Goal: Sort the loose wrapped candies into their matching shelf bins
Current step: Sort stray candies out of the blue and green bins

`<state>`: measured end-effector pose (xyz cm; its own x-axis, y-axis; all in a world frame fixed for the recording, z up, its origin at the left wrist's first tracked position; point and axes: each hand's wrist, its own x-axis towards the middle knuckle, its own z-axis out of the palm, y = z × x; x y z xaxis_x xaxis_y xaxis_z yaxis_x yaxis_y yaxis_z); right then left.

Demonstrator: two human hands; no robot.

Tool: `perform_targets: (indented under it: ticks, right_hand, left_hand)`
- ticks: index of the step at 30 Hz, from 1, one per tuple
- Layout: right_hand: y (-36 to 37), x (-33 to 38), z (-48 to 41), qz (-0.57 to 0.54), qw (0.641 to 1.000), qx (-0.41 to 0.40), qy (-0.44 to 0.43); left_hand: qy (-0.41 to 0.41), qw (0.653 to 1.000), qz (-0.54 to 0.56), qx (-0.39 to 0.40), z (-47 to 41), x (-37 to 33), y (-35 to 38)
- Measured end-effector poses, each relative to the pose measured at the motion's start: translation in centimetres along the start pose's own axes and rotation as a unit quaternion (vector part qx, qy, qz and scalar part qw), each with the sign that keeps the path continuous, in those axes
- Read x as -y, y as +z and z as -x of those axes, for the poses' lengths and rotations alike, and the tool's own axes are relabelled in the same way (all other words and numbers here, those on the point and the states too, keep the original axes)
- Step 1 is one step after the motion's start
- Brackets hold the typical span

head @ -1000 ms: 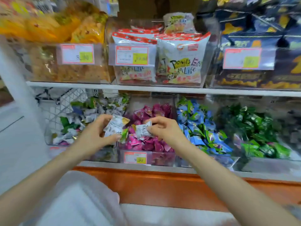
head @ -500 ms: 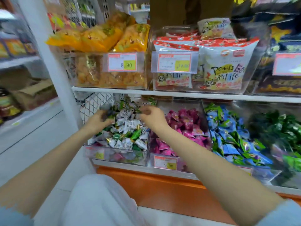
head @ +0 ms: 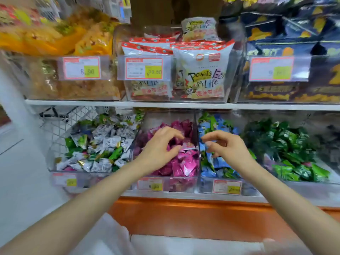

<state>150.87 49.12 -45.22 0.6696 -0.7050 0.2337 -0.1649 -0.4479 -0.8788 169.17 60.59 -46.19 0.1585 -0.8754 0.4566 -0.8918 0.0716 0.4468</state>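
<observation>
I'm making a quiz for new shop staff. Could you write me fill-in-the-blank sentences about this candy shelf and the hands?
1. The left hand is above the ____ candies.
2. The right hand is above the ____ candies.
3. The bin just right of the one under the right hand holds ____ candies.
4. The price tag in front of the yellow snack bags reads ____.

Missing words: pink, blue, green, 8.90.
</observation>
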Motion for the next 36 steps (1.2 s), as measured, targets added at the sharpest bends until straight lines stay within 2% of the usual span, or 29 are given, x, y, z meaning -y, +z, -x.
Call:
perform_targets:
  ticks: [2, 6, 11, 13, 17, 20, 22, 25, 27, 29, 31, 33, 36]
  right_hand:
    - [-3.1, -1.4, 1.0, 0.028, 0.999, -0.036, 0.009]
    - [-9.2, -4.9, 2.7, 0.071, 0.992, -0.106, 0.021]
    - [-16.4, -9.2, 4.0, 0.194, 0.955, -0.219, 0.054]
    - [-18.2, -11.0, 4.1, 0.242, 0.945, -0.201, 0.091]
    - [-18.6, -13.4, 3.4, 0.295, 0.948, -0.064, 0.105]
    - [-17.4, -14.2, 1.5, 0.412, 0.908, -0.006, 0.077]
    - [-16.9, -14.4, 0.3, 0.472, 0.876, 0.011, 0.098]
    - [-16.4, -14.7, -0.8, 0.495, 0.863, 0.004, 0.107]
    - [-16.8, -14.4, -0.9, 0.489, 0.866, -0.013, 0.108]
    - [-18.4, -13.7, -0.6, 0.442, 0.889, -0.052, 0.110]
    - [-20.5, -12.8, 0.2, 0.316, 0.938, -0.106, 0.095]
    - [-21.8, -12.3, 1.2, 0.188, 0.969, -0.141, 0.068]
    - [-22.7, -12.5, 2.3, 0.147, 0.973, -0.165, 0.063]
  left_hand:
    - [0.041, 0.998, 0.035, 0.037, -2.2, -2.4, 3.4]
    - [0.055, 0.991, 0.088, 0.088, -6.7, -7.7, 9.0]
    - [0.082, 0.986, 0.067, 0.129, -11.1, -12.3, 14.7]
    - [0.089, 0.984, 0.039, 0.147, -12.3, -12.9, 16.2]
    - [0.086, 0.983, 0.007, 0.162, -13.7, -11.9, 17.9]
    - [0.094, 0.984, -0.012, 0.151, -14.6, -10.9, 18.5]
    - [0.099, 0.985, -0.025, 0.142, -14.8, -10.6, 18.6]
    - [0.107, 0.984, -0.029, 0.137, -14.9, -10.6, 18.7]
    - [0.108, 0.985, -0.028, 0.131, -15.1, -10.8, 18.7]
    - [0.105, 0.986, -0.016, 0.131, -15.6, -11.4, 18.6]
    - [0.105, 0.984, 0.004, 0.143, -16.2, -12.5, 18.8]
    - [0.096, 0.981, 0.031, 0.167, -16.9, -13.9, 19.4]
    - [0.068, 0.979, 0.076, 0.178, -17.7, -15.5, 20.4]
